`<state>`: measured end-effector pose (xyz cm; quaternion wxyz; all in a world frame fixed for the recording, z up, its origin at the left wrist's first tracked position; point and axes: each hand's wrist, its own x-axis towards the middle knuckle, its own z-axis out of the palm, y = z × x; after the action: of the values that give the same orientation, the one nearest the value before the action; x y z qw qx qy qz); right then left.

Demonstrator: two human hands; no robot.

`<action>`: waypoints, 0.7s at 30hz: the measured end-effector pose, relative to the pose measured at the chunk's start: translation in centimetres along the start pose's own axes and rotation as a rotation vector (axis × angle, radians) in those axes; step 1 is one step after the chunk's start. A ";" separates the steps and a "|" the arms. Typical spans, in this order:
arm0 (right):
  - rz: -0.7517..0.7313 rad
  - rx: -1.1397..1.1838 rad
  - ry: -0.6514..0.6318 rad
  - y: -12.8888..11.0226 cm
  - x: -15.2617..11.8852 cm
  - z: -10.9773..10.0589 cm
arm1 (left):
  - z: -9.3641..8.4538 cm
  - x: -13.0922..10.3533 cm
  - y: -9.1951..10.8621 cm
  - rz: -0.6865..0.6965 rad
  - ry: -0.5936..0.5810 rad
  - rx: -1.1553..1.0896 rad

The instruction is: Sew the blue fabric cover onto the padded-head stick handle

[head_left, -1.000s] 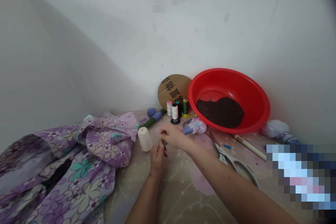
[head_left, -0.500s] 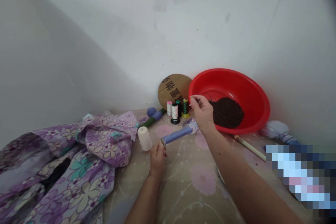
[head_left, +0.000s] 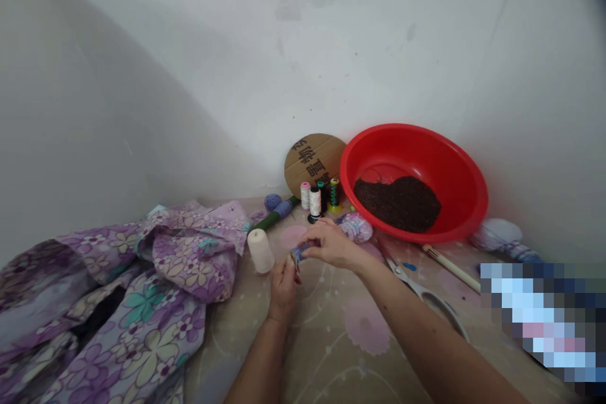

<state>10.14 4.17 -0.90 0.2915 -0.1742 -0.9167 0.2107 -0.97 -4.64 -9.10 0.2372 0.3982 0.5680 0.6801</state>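
1. Stick (head_left: 307,252), held low above table (head_left: 326,341), between both hands and a little to the right of cone (head_left: 261,252).

2. Left hand (head_left: 283,283): closed around near end of stick, thumb lying along top, fingers folded in below. Visibly a firm hold.

3. Right hand (head_left: 335,245): half curled, back turned upward, fingertips bent down onto stick, just beside left thumb. Pinching only the blue covering, or also some fine thread: not possible to tell.

4. Step in hand, by judgement: close finger work on the covered end, with left hand for steadying and right hand for the finer part.

5. Next move, also by judgement: calling for a quiet left grip, a light right pinch, and enough care not to loosen the covering.

6. Look of stick: slender, blue where visible, darker near left thumb; much of its length hidden behind right hand. Surface too small to read well.

7. Just beyond right hand: bundle (head_left: 358,227), rounded, patterned in white and purple. Joined to stick or only near it: hidden now.

8. Round about: spools (head_left: 315,202) standing behind, scissors (head_left: 401,274) lying to the right, basin (head_left: 416,145) farther back, cloth (head_left: 187,265) heaped at left.
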 end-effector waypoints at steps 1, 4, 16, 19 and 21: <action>-0.008 0.004 0.019 0.0 0.1 0.2 | 0.0 0.0 0.1 -0.002 0.002 0.002; -0.021 0.081 0.109 0.2 0.5 0.6 | 0.0 -0.1 0.1 -0.002 0.003 0.012; 0.537 -0.226 0.860 3.6 -0.5 -2.1 | 0.2 0.0 0.0 -0.006 0.026 0.004; 0.561 -0.404 0.762 3.5 -0.9 -2.2 | 0.2 -0.1 0.1 -0.010 0.033 0.003; 0.543 -0.455 0.687 3.2 -0.9 -2.1 | 0.1 -0.1 0.1 -0.009 0.032 0.008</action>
<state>12.79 7.09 -1.32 0.4661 -0.5254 -0.7118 0.0038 -0.77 -4.70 -8.99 0.2296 0.3854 0.5762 0.6832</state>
